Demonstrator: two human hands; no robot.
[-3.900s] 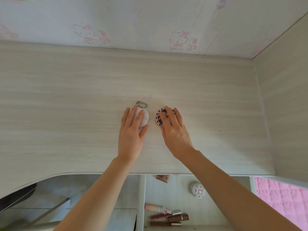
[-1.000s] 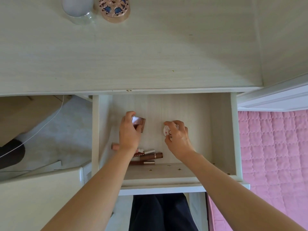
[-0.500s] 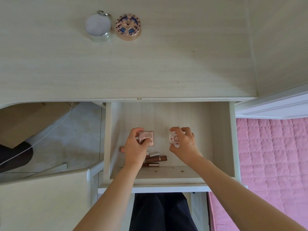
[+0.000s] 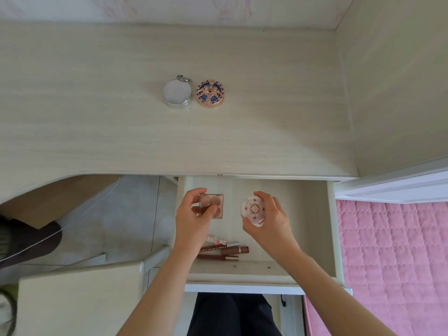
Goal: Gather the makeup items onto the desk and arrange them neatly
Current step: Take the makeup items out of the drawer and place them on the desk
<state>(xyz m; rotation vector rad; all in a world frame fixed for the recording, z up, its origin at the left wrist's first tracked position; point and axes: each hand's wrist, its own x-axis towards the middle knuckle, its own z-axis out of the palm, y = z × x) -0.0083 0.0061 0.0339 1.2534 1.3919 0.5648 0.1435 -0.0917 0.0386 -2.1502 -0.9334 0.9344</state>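
Observation:
My left hand (image 4: 192, 215) grips a small square rose-gold compact (image 4: 214, 206) over the open drawer (image 4: 315, 221). My right hand (image 4: 269, 219) holds a round white compact with pink dots (image 4: 252, 209) beside it. Several lip tubes (image 4: 225, 249) lie at the drawer's front, partly hidden by my left wrist. On the desk (image 4: 121, 117) a round silver tin with a ring (image 4: 176, 94) and a round pink-and-blue patterned compact (image 4: 210, 93) sit side by side, touching.
A side panel (image 4: 392, 81) bounds the desk on the right. A pink quilted bed (image 4: 392, 258) lies right of the drawer. A pale chair seat (image 4: 77, 299) is at lower left, with floor and a thin cable (image 4: 84, 209) under the desk.
Both hands left the two round items on the desk and reached into the drawer. Each took hold of a compact and has lifted it slightly toward the desk edge.

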